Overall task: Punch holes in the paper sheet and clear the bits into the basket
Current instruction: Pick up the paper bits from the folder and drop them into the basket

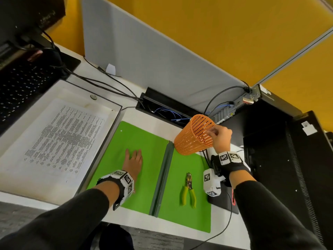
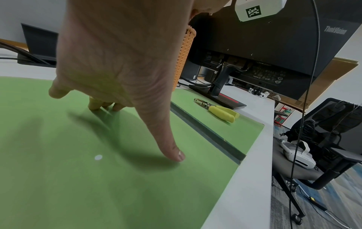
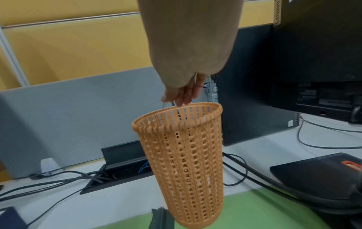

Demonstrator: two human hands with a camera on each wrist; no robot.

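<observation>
The right hand [image 1: 221, 139] holds the orange perforated plastic basket [image 1: 194, 135] by its rim, fingers [image 3: 186, 94] pinched on the far edge. The basket hangs tilted above the far edge of the bright green paper sheet [image 1: 182, 212], its base clear of the white tabletop [image 1: 137, 105]. In the right wrist view the thumb is hidden behind the hand, and the basket's mesh wall blocks any clear look at its contents.

The left hand [image 1: 133, 160] rests flat on the left half of the green sheet, fingers [image 2: 172, 148] straight and spread, tips touching the paper. The left wrist view shows only the thumb in full; the other fingertips are largely hidden behind the palm.

A small white round spot [image 2: 98, 157] shows on the sheet near the thumb; whether it is a punched hole or a loose bit cannot be determined. A second pale spot [image 1: 121, 131] lies near the sheet's far left corner.

A dark grey bar [image 1: 162, 177] runs across the middle of the sheet. The yellow-handled metal hole punch [image 1: 188, 190] lies on the right half, untouched, well apart from both hands.

A shallow white tray [image 1: 111, 127] holding a printed document [image 1: 63, 139] sits just beside the sheet's left edge.
</observation>
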